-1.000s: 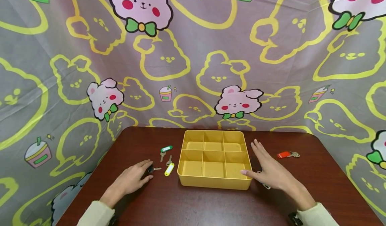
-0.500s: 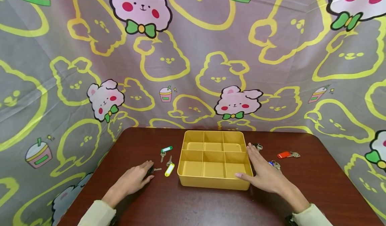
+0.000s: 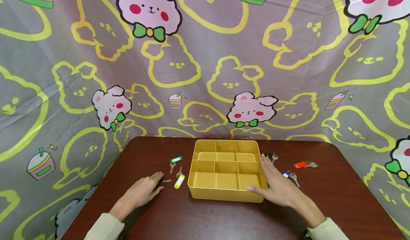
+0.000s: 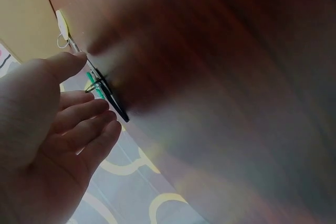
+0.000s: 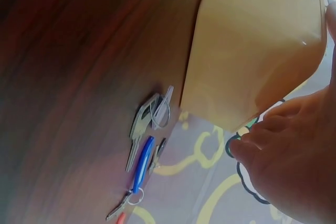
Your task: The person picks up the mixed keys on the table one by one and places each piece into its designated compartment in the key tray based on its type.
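A yellow six-compartment organizer box (image 3: 227,194) stands mid-table. My right hand (image 3: 280,186) lies along its right side, fingers extended against the wall and thumb over the front right corner; the right wrist view shows the fingers close beside the box's wall. My left hand (image 3: 139,192) hovers low at the left, fingers loosely extended, partly covering a key (image 3: 167,180) with a black tag (image 4: 113,98). Beside it lie a yellow-tagged key (image 3: 179,181) and a green-tagged key (image 3: 176,159). A white-tagged key (image 5: 140,124) by the box is hidden from the head view.
Right of the box lie a black-tagged key (image 3: 274,157), a blue-tagged key (image 3: 294,179) and a red-tagged key (image 3: 301,165). The dark wooden table (image 3: 217,220) meets a cartoon-printed curtain (image 3: 205,72) at its back and sides.
My right hand has shifted left and in against the box, uncovering the blue-tagged and black-tagged keys on the right. The left hand has barely moved; the box stays about where it was.
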The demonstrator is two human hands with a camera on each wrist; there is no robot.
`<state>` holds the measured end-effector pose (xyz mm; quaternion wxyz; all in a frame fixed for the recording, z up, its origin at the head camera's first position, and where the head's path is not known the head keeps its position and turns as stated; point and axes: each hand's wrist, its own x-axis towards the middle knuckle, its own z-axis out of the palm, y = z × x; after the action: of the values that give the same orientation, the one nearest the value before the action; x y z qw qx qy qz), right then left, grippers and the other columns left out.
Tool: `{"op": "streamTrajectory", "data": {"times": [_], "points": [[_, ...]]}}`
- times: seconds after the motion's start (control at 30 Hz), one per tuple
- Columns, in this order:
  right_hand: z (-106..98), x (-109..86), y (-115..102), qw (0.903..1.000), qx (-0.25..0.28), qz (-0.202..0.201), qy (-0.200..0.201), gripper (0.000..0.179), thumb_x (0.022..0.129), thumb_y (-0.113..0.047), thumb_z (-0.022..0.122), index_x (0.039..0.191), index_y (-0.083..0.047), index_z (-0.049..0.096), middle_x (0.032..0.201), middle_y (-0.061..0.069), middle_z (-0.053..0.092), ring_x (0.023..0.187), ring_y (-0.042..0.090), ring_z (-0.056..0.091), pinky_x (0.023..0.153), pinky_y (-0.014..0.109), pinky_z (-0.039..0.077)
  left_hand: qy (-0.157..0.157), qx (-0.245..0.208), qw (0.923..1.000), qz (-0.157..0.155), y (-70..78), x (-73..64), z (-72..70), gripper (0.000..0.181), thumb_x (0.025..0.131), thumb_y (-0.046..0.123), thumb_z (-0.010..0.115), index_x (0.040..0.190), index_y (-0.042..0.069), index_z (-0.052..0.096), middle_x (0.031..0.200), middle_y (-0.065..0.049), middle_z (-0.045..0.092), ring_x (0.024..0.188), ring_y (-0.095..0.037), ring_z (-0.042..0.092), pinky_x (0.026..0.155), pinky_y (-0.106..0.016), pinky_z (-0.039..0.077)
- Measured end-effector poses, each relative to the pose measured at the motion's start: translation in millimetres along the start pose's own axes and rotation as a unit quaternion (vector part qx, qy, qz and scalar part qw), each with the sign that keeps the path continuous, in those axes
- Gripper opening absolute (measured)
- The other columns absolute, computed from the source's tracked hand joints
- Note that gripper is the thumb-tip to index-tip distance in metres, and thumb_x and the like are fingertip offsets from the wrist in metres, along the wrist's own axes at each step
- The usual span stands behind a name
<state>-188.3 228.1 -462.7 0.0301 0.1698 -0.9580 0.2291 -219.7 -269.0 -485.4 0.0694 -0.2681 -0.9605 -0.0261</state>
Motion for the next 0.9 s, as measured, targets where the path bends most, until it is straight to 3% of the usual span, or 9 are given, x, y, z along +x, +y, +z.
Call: {"op": "streamTrajectory", "data": {"times": [0.37,0.7,0.9], "points": [[6,0.1,-3,1.0000,-0.006,0.007,0.000,0.122,0.090,-0.078,0.061,0.166,0.005,0.015,0.177,0.022,0.006,0.163,0.045,0.017,0.126,0.063,0.029,0.000,0.004,1.0000,0.006,0.9,4.1,5.5,0.047,0.098,0.020,0.075,0.135,-0.007,0.065,0.132,-0.024,0.072,0.103,-0.035,0.078,0.079,-0.043,0.065],[10,3.3,-4,0.9999,0.004,0.008,0.004,0.124,0.090,-0.077,0.063,0.166,0.006,0.010,0.177,0.023,0.001,0.163,0.047,0.013,0.127,0.064,0.025,0.028,0.020,0.9991,0.024,-0.1,3.8,5.9,0.040,0.096,0.018,0.077,0.128,-0.004,0.068,0.122,-0.016,0.076,0.082,-0.024,0.078,0.064,-0.035,0.062],[13,3.6,-3,0.9998,0.019,0.008,0.001,0.125,0.090,-0.075,0.064,0.166,0.005,0.007,0.177,0.023,-0.002,0.163,0.047,0.010,0.127,0.067,0.023,0.025,0.012,0.9992,0.030,0.2,2.7,6.9,0.033,0.094,0.012,0.078,0.122,-0.002,0.069,0.109,-0.010,0.075,0.071,-0.018,0.073,0.055,-0.028,0.055]]}}
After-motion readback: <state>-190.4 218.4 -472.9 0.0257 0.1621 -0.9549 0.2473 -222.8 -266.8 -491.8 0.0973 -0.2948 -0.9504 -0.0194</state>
